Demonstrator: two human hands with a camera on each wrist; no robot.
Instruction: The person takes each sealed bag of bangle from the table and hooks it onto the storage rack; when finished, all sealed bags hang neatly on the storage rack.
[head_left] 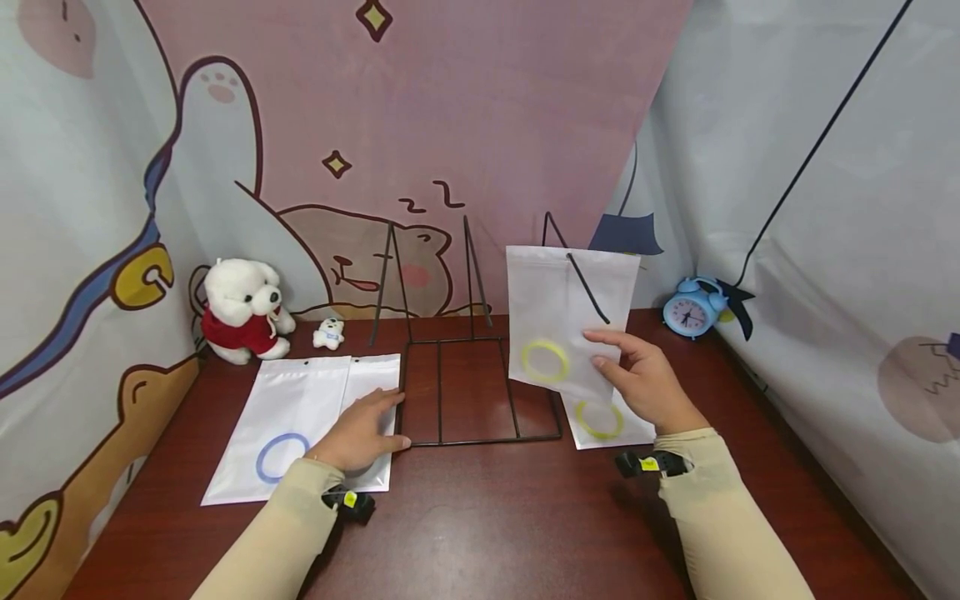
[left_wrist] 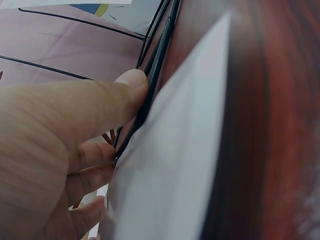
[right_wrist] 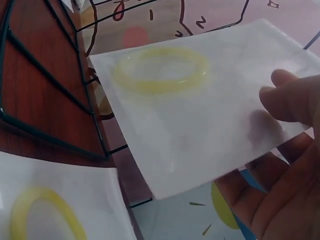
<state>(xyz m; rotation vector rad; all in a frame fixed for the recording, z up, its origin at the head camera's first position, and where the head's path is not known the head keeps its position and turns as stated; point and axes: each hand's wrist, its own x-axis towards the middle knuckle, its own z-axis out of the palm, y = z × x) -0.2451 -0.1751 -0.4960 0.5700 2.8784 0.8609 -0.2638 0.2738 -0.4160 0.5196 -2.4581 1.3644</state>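
In the head view a black wire rack [head_left: 537, 438] stands mid-table, with several long prongs rising at its back. My left hand [head_left: 362, 432] steadies it, thumb and fingertips touching the bar at its left side, over a white zip bag [head_left: 381, 368]. From the right prong hangs a white bag with a yellow ring [head_left: 543, 292], the prong passing through the hole near its top. My right hand [head_left: 647, 379] holds this bag by its lower right edge, thumb and index finger in front, other fingers behind. Another white bag with a yellow ring [head_left: 636, 433] lies beneath.
A white bag with a blue ring [head_left: 243, 450] lies at the left, partly overlapping its neighbour. Behind it sit a white plush dog [head_left: 240, 304] and a small dog figure [head_left: 328, 333]. A blue alarm clock [head_left: 687, 311] stands at the right back, before a printed cloth [head_left: 495, 108].
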